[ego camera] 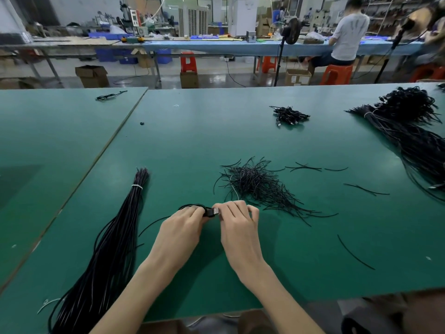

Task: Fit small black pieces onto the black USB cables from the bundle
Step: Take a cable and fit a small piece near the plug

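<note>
green table (192, 141) bears a tied cable bundle (115, 237), loose black pieces (255, 184) and coiled cables (290, 115).

Single wide-angle view from my own head, facing forward and down.

It looks from close above at my left hand (183, 225) and right hand (238, 225), which meet on a cable (210, 212) low in the centre. The table (192, 141) stretches away ahead, and a far bench (240, 48) runs across the top.
</note>
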A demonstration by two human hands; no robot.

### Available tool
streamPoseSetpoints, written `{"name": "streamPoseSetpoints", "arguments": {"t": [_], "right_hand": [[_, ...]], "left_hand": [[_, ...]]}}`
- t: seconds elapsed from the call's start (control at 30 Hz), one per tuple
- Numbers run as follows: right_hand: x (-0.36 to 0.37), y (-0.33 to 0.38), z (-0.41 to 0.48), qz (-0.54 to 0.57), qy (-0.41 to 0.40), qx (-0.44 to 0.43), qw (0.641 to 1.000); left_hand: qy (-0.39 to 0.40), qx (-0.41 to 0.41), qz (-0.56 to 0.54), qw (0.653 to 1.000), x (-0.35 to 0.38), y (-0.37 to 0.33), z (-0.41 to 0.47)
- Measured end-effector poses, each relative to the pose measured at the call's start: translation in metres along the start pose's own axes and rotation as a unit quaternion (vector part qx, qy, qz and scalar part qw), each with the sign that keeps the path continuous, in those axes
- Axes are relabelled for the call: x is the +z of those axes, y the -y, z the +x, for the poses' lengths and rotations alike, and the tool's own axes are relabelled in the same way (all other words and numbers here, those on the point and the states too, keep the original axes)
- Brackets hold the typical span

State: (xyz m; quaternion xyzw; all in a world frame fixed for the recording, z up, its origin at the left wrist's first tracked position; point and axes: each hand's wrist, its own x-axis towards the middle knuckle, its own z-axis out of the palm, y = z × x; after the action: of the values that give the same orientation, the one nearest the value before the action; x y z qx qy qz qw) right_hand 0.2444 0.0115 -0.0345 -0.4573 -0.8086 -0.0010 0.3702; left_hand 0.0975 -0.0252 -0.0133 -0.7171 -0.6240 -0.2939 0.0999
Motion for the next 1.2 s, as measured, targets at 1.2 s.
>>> {"name": "streamPoseSetpoints", "arguments": {"t": [1.2], "right_hand": [[-0.003,-0.004,0.002,0.190,0.142,0.022,0.971]], "left_hand": [[-0.017,-0.316,-0.756,0.573,0.018,0.011,0.012]]}}
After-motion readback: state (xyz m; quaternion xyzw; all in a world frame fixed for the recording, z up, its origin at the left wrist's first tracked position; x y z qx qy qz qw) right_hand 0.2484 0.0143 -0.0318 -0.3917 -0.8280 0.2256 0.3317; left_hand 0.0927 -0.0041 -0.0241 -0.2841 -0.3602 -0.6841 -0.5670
